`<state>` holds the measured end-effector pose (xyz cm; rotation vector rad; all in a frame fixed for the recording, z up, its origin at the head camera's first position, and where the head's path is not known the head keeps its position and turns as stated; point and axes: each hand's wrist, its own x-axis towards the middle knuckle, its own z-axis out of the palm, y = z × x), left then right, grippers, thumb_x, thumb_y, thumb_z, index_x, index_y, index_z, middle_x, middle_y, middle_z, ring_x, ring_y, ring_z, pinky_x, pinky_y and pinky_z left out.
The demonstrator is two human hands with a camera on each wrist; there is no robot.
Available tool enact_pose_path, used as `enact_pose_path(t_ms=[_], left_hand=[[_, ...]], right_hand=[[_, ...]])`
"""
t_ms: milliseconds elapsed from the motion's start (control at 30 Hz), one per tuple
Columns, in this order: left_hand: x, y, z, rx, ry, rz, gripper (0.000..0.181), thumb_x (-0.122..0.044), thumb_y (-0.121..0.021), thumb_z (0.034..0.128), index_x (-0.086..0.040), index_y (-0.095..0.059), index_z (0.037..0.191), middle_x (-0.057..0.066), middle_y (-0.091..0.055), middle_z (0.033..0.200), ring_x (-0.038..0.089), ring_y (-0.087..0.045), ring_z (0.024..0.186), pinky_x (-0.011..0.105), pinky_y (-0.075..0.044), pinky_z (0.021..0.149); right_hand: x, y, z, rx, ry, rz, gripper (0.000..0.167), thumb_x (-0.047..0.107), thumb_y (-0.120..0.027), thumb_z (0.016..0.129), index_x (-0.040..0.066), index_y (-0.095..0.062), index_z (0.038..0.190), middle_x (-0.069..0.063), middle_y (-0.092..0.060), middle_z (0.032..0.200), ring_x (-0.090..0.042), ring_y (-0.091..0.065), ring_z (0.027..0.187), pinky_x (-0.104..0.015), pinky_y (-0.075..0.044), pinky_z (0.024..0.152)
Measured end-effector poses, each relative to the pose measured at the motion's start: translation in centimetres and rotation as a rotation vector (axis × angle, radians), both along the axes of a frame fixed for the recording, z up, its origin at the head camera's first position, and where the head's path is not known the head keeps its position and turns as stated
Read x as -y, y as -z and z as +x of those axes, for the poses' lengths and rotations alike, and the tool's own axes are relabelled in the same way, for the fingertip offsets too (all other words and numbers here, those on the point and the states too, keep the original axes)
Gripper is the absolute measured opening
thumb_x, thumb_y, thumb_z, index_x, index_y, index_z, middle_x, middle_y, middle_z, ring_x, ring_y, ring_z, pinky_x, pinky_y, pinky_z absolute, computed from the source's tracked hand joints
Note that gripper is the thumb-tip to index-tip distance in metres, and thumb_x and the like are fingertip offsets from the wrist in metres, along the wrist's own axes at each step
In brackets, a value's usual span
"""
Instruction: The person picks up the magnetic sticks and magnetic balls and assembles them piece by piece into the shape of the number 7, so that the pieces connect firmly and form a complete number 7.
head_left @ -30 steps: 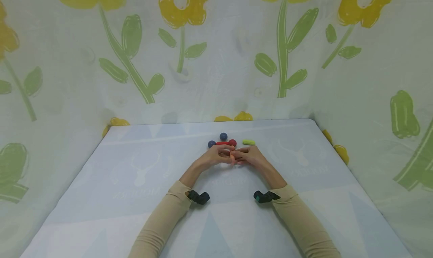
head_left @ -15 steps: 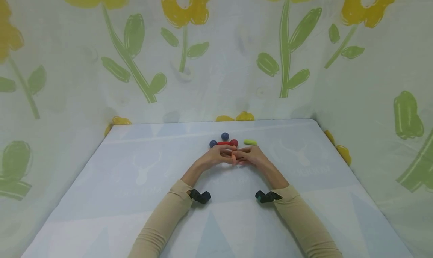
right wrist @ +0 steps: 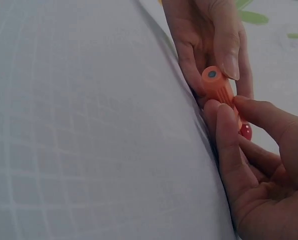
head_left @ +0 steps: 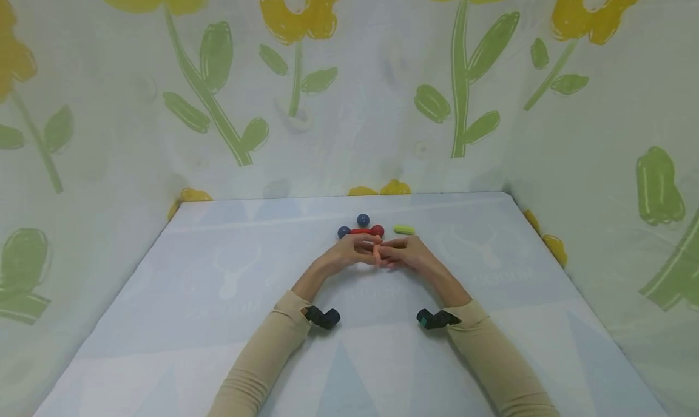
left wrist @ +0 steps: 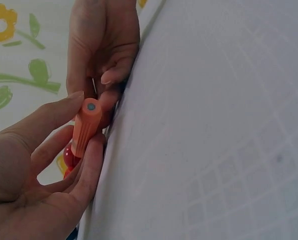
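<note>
Both hands meet over the far middle of the table around an orange grooved rod point(head_left: 377, 255). My left hand point(head_left: 346, 251) pinches the rod point(left wrist: 86, 127) between thumb and fingers, its round end with a grey-blue centre facing the camera in the left wrist view. From the other side my right hand point(head_left: 409, 252) also grips it, thumb and fingertips against the rod point(right wrist: 221, 91) in the right wrist view. Just beyond the fingers lie a red ball point(head_left: 377, 230), a red rod point(head_left: 360, 230) and a blue ball point(head_left: 343, 232). Fingers partly hide the orange rod.
Another blue ball point(head_left: 363, 220) sits behind the red rod. A yellow-green rod point(head_left: 404, 229) lies beyond the right hand. The pale table point(head_left: 218, 326) ends at a flower-printed cloth wall point(head_left: 349, 119), with more cloth on both sides.
My right wrist and sleeve have shifted slightly to the right. Both hands stay at the orange rod, which shows a little more plainly between the fingers. The balls and other rods have not moved.
</note>
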<state>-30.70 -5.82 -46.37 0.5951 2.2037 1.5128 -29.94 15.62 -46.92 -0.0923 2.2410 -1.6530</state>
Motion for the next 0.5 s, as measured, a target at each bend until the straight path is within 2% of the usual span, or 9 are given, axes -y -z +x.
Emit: enact_pose_path(t_ms=[267,500], left_hand=[[0.0,0.1,-0.1,0.014,-0.02,-0.006,0.051,-0.015,-0.077,0.0843,-0.014,-0.061,0.133,0.009,-0.066,0.128,0.023,-0.061,0.12,0.041,-0.049,0.103],[0.0,0.2,-0.2,0.022,-0.03,-0.007,0.051,-0.015,-0.078,0.0836,-0.016,-0.061,0.132,0.009,-0.066,0.128,0.023,-0.061,0.12,0.04,-0.049,0.103]], right_hand=[[-1.1,-0.4,0.0,-0.16,0.061,0.213,0.035,0.026,-0.07,0.092,0.005,-0.068,0.12,-0.01,-0.073,0.088,-0.015,-0.068,0.07,-0.023,-0.057,0.067],[-2.2,-0.8,-0.3,-0.249,0.097,0.348,0.034,0.027,-0.07,0.092,0.006,-0.068,0.119,-0.011,-0.072,0.095,-0.014,-0.066,0.07,-0.023,-0.054,0.064]])
